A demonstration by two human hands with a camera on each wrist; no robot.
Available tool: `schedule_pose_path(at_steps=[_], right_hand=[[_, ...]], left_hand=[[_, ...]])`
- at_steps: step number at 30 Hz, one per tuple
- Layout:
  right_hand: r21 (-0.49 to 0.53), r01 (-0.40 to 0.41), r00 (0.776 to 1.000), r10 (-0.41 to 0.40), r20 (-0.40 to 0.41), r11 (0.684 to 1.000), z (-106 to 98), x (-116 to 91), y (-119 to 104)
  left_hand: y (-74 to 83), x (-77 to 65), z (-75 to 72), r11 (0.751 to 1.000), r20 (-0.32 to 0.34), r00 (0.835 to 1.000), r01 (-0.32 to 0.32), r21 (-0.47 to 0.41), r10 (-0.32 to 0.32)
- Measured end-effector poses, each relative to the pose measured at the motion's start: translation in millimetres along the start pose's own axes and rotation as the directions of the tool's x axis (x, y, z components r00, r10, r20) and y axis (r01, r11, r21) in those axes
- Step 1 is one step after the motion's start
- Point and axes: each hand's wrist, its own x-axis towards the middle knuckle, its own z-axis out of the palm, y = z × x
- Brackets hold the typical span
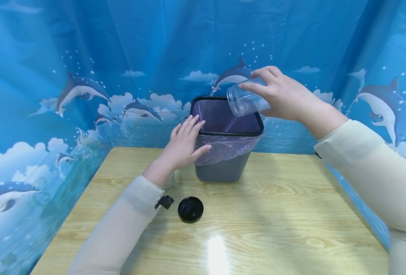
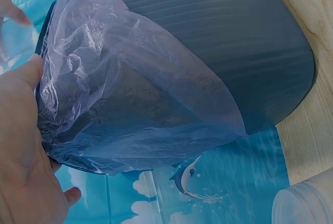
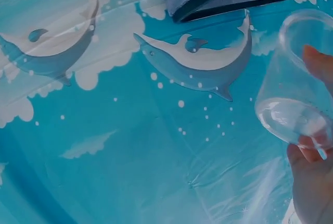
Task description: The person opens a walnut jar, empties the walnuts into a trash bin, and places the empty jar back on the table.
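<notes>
My right hand [image 1: 285, 91] grips a clear plastic jar [image 1: 245, 100] around its side. The jar is tipped, its open mouth facing left and down over the bin's opening, and looks empty. Fingers and thumb show around its base in the right wrist view. My left hand [image 1: 186, 144] rests at the left rim of a grey trash bin [image 1: 220, 168], fingers stretched over the edge and thumb along the front. A thin purple bag [image 2: 140, 73] lines the bin and folds over its outside. A round black lid [image 1: 190, 209] lies on the table before the bin.
Another clear jar [image 2: 302, 203] stands on the wooden table [image 1: 285, 214], mostly hidden behind the left forearm in the head view. A blue dolphin-print curtain [image 1: 175, 46] hangs close behind the bin and along both sides.
</notes>
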Motion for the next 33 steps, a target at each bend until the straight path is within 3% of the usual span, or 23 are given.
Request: schedule_pose_path(at_steps=[2, 4, 7, 9, 15, 28, 33], right_hand=[[-0.004, -0.009, 1.000, 0.010, 0.011, 1.000, 0, 0, 1], [-0.030, -0.041, 0.992, 0.044, 0.117, 0.999, 2, 0, 1], [-0.070, -0.078, 0.950, 0.095, 0.297, 0.995, 6, -1, 2], [-0.085, -0.083, 0.924, 0.109, 0.367, 0.993, 9, -2, 3], [-0.089, -0.045, 0.936, 0.073, 0.343, 0.995, 12, -2, 3], [-0.089, -0.075, 0.929, 0.103, 0.356, 0.993, 10, -5, 2], [-0.096, -0.066, 0.947, 0.093, 0.308, 0.993, 10, -9, 0]], left_hand=[[-0.3, 0.1, 0.3, 1.000, 0.001, 1.000, 0.000, -0.004, 0.000], [-0.2, 0.2, -0.3, 1.000, 0.001, 1.000, 0.003, -0.008, -0.003], [0.2, 0.5, -1.5, 1.000, 0.001, 1.000, 0.003, -0.007, -0.003], [0.5, 0.4, -2.1, 1.000, 0.007, 1.000, 0.003, -0.008, -0.003], [0.0, 0.0, -1.1, 1.000, 0.012, 1.000, 0.005, -0.003, -0.005], [0.0, -0.2, -0.8, 1.000, 0.012, 1.000, 0.009, 0.003, -0.009], [0.8, -0.9, -1.6, 1.000, 0.014, 1.000, 0.012, -0.003, -0.012]])
